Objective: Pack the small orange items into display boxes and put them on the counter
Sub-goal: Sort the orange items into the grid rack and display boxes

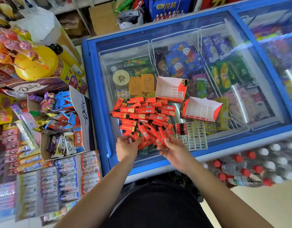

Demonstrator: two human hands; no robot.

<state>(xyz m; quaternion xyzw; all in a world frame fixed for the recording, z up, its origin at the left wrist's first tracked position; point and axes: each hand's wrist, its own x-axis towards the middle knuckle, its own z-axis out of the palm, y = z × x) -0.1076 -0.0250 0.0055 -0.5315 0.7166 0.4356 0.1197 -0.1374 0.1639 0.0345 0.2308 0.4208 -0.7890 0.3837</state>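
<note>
A heap of small orange-red lighters (pixel 142 115) lies on the glass lid of a blue chest freezer (pixel 92 99). My left hand (pixel 126 148) pinches one lighter at the heap's near left edge. My right hand (pixel 174 149) grips a few lighters at the near right edge. Behind the heap stands an orange display box (pixel 170 89) with a white divider grid and two lighters in its far right corner. A second orange display box (pixel 202 109) lies tilted to its right, holding none. A loose white grid tray (pixel 193 135) beside my right hand holds a few lighters at its left end.
Ice creams fill wire baskets under the freezer glass. On the left, a counter carries Dove chocolate boxes (pixel 63 122), candy, a yellow lollipop stand (pixel 35 63) and rows of gum packs (pixel 68 176). Shrink-wrapped water bottles (pixel 250 168) lie at the lower right by the freezer.
</note>
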